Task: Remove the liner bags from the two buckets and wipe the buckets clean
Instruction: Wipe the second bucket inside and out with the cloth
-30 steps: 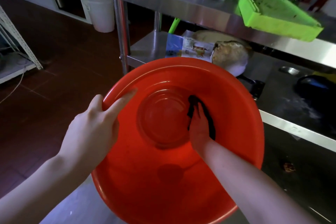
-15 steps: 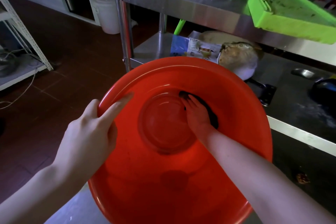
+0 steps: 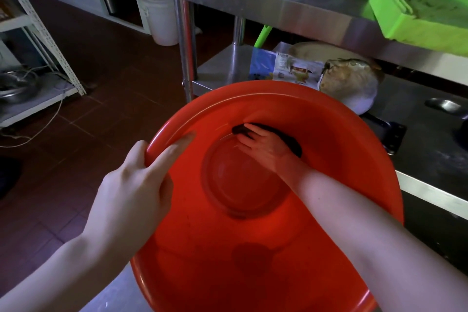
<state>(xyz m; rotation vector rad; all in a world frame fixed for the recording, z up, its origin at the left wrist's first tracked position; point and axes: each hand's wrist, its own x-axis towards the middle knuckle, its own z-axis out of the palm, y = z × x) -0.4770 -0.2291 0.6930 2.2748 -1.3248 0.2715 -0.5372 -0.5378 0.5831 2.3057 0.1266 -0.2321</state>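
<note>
The right hand [image 3: 266,145] has slid the dark cloth [image 3: 291,141] toward the far inner wall of the red bucket [image 3: 354,159]. Its flat fingers press the cloth beneath them. The left hand [image 3: 131,192] grips the bucket's left rim.

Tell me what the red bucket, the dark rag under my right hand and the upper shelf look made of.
Red bucket: likely plastic, glossy, with soft highlights on its moulded rim. Dark rag: seemingly cloth, matte, crumpled under the right hand. Upper shelf: probably stainless steel, brushed, with streaky reflections.

Left hand [image 3: 131,185] and right hand [image 3: 266,145] bare (forearms [image 3: 354,223] bare too).
</note>
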